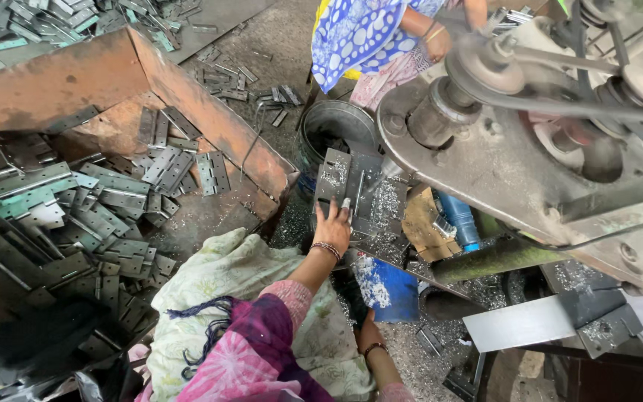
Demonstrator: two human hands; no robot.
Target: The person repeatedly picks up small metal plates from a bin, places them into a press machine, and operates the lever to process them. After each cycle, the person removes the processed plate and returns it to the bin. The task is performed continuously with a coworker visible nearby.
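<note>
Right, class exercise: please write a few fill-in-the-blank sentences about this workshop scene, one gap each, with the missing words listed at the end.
1. The person's left hand rests on the machine's flat metal ____.
2. The rusty bin on the left holds a heap of metal ____.
3. Beneath the work plate stands a container coloured ____.
4. The left wrist wears a ____.

Missing words: plate; hinges; blue; bangle
</note>
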